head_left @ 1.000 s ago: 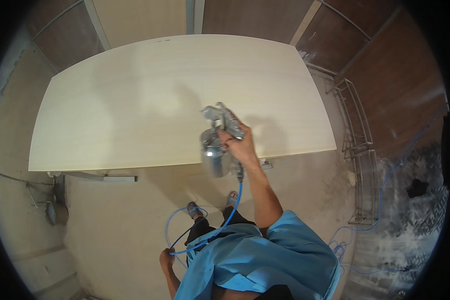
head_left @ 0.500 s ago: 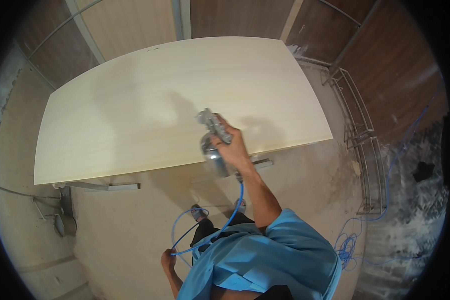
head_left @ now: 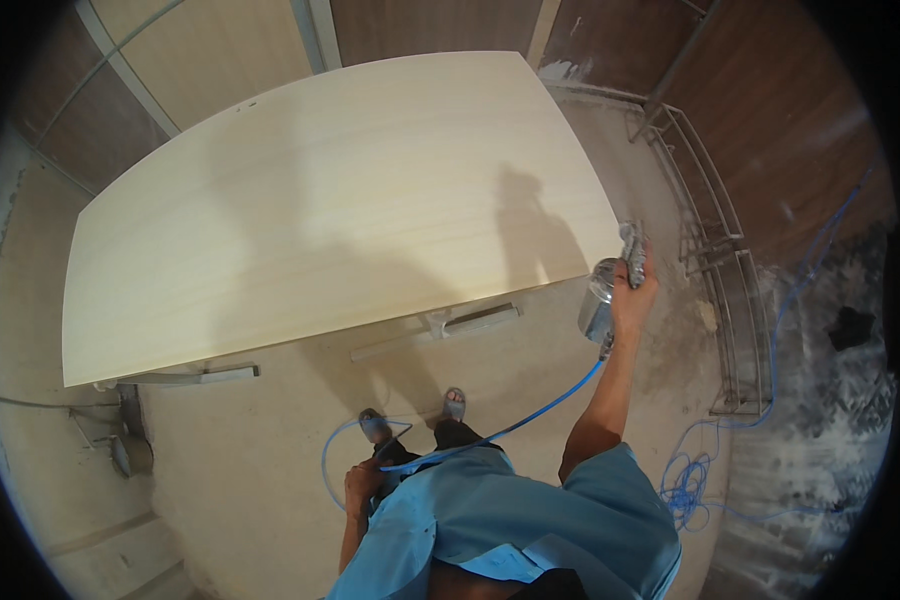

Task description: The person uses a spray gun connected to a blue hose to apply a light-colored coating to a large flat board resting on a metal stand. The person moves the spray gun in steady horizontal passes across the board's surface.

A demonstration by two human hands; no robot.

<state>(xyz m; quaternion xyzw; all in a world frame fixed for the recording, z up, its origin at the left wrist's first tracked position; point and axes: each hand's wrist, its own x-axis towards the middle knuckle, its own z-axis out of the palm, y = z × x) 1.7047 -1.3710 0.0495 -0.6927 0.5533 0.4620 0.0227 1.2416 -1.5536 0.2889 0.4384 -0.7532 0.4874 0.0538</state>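
Spray gun [head_left: 597,308] is hanging by the near right corner of the board [head_left: 340,190], right hand [head_left: 634,297] wrapping it; I'm watching the left hand [head_left: 362,486] gripping the hose [head_left: 550,407], whose slack loop could be snagging a foot [head_left: 375,428].

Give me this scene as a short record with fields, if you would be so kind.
Right hand: holding spray gun
Left hand: holding hose
Hose: blue, running up to the spray gun's handle
Board: large, pale, flat
Spray gun's place: by the board's near right corner; contact unclear
Floor: blue coil at right
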